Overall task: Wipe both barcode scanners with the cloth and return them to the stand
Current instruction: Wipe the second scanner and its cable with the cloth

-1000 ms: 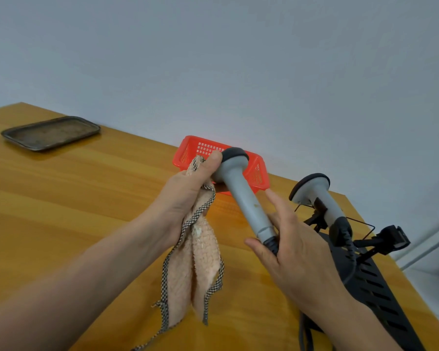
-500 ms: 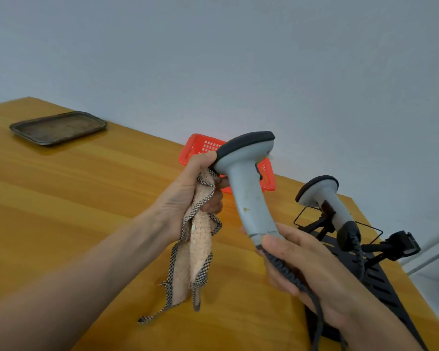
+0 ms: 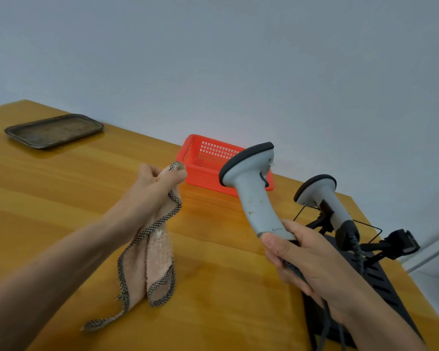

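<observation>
A: What lies at the far left?

B: A dark metal tray [image 3: 53, 130] on the wooden table [image 3: 61, 211], close to the wall and well apart from all the other things.

A: And the left hand?

B: The left hand [image 3: 150, 188] is held above the table. Its fingers are clenched round the top end of the pink cloth [image 3: 155, 254], which has a checked border. The cloth hangs down from the fist. Whether its lowest corner rests on the table, I cannot tell.

A: Does the cloth touch a scanner?

B: No, there is a gap between them. Behind this gap a red plastic basket [image 3: 208, 160] stands by the wall.

A: Where is the first scanner?

B: The grey barcode scanner [image 3: 251, 193] is in the air, nearly upright, with its black-rimmed head on top. The right hand [image 3: 309, 259] grasps the bottom of its handle, with the fingers and thumb wrapped round it. A dark cable [image 3: 325, 315] runs down below this hand.

A: And the other one?

B: The second scanner [image 3: 325, 201] sits in the black stand [image 3: 380, 282], just to the right of the held one, also head up. Further right, another cradle [image 3: 401, 243] of the stand sticks out.
</observation>
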